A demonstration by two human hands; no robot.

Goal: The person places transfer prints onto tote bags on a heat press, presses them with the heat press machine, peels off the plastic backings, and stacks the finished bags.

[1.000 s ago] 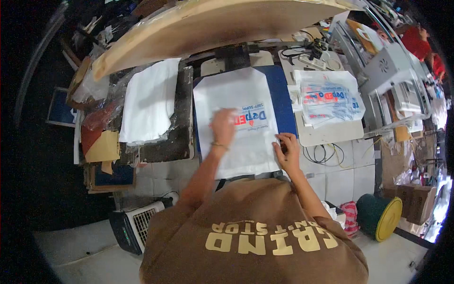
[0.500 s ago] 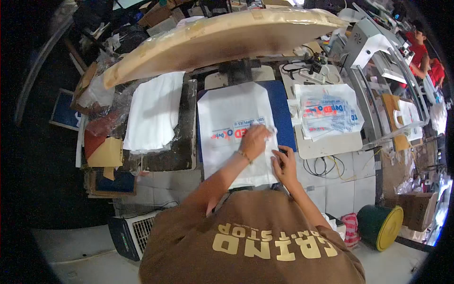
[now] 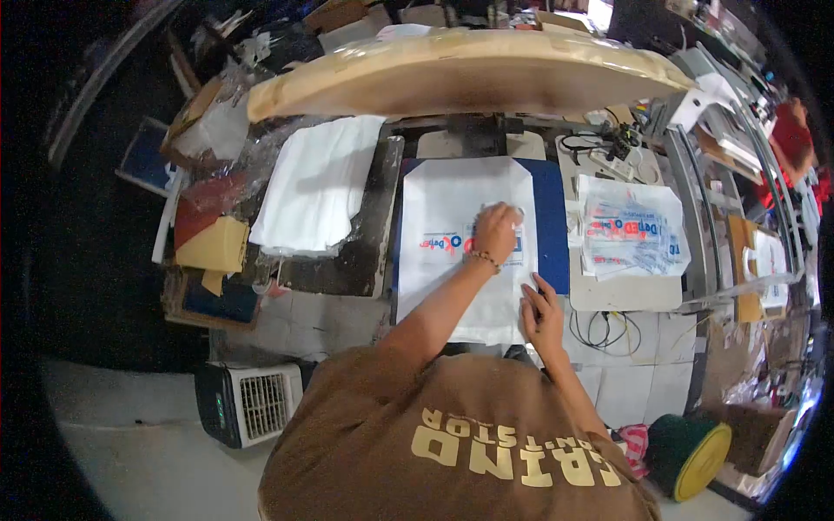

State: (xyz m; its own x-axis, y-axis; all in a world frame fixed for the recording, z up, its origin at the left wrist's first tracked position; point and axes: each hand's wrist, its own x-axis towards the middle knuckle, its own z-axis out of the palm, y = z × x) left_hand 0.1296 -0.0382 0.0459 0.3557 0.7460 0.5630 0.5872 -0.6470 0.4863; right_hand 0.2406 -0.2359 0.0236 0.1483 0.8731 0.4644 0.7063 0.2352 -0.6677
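Printed white sheet point(image 3: 453, 217): probably light, limp; hold by edges. Left hand point(image 3: 497, 234): grip indeterminable. Right hand point(image 3: 543, 316): grip parted, at edge.

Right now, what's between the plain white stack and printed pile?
Head view: a blue board bearing a printed white sheet, left hand over it, right hand at its edge.

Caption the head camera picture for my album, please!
Left hand on printed white sheet, right hand by its edge, blue board beneath.

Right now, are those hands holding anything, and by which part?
Can't tell: the left hand covers part of a flat white sheet printed blue and red; the right hand is at its right edge.
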